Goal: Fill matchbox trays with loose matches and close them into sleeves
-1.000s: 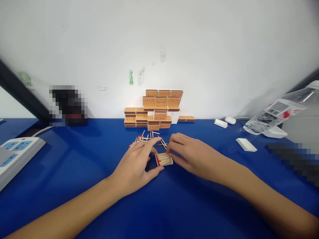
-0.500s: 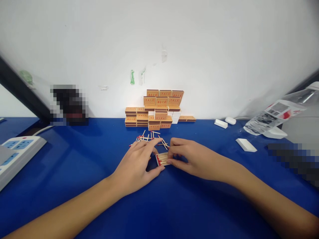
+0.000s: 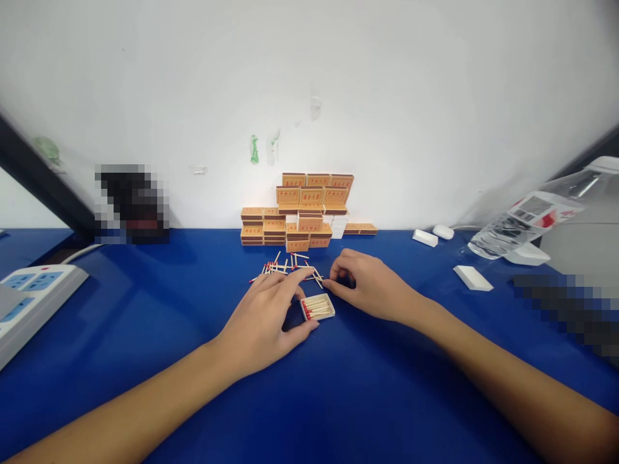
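Note:
A matchbox tray [image 3: 333,315] full of red-tipped matches [image 3: 316,305] lies on the blue table. My left hand [image 3: 264,312] curves around its left end, the thumb at the near edge and fingertips at the far side. Beyond the tray, loose matches [image 3: 285,265] are scattered in a heap, partly hidden by my left fingers. My right hand [image 3: 362,278] is at the right side of that heap, fingers curled and thumb stretched toward the match ends [image 3: 316,279]. A small gap shows between its thumb and index finger, with no match visible there.
Stacked orange matchboxes [image 3: 312,196] stand against the wall behind the matches. To the right are white blocks [image 3: 472,278], a white rounded case [image 3: 443,231] and a tilted plastic water bottle [image 3: 536,209]. A power strip [image 3: 43,303] sits at the left.
My right hand has moved off the tray, away from me, to the loose matches, uncovering the tray's right end. My left hand stays at the tray.

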Demonstrator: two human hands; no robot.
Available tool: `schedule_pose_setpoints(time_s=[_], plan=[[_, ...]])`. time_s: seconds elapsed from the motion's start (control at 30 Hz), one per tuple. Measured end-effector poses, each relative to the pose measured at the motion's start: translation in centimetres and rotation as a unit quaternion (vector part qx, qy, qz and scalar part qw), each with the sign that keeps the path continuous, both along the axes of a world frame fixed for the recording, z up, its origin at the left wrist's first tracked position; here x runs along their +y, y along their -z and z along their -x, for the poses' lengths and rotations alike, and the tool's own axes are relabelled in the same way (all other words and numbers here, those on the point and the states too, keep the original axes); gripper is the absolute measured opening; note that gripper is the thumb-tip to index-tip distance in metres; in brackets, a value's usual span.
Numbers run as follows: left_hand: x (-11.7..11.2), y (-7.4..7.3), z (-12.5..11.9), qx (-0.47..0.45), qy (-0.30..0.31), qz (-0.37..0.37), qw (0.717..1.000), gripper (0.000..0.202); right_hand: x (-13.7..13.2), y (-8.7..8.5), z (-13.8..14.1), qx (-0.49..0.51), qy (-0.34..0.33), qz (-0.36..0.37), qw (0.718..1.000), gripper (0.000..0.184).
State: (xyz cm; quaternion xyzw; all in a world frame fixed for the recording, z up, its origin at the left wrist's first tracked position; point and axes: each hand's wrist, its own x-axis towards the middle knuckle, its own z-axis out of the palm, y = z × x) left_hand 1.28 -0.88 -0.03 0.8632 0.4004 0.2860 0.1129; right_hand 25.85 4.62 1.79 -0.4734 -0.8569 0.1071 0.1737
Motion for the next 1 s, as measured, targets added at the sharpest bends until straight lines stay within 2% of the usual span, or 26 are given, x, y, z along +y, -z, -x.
schedule_pose_setpoints(time_s=[0.17, 0.3, 0.4, 0.63, 0.77, 0.9, 1.0], plan=[[0.0, 0.0, 0.0, 0.000, -0.001, -0.005, 1.000, 0.073, 0.3, -0.3, -0.3, 0.020, -0.032, 0.035, 0.999, 0.033], [0.0, 0.0, 0.0, 0.003, 0.000, -0.003, 1.000, 0.072, 0.9, -0.2, -1.2, 0.041, -0.058, 0.016, 0.997, 0.019], [0.0, 0.0, 0.0, 0.001, -0.003, -0.004, 1.000, 0.072, 1.2, -0.1, -2.0, 0.020, -0.065, 0.021, 0.997, 0.015], [0.0, 0.2, 0.0, -0.002, -0.006, -0.005, 1.000, 0.071, 1.3, -0.7, -3.4, -0.046, -0.079, 0.091, 0.992, 0.015], [0.0, 0.1, 0.0, -0.003, -0.006, -0.005, 1.000, 0.071, 0.0, -1.3, -2.0, -0.013, -0.089, 0.075, 0.993, 0.018], [0.1, 0.0, -0.1, 0.001, -0.004, 0.000, 1.000, 0.071, -2.0, -1.8, 0.1, 0.017, -0.124, 0.058, 0.990, 0.012], [0.0, 0.0, 0.0, 0.001, -0.003, -0.002, 1.000, 0.071, -1.9, -1.6, 0.4, 0.005, -0.117, 0.021, 0.993, 0.014]])
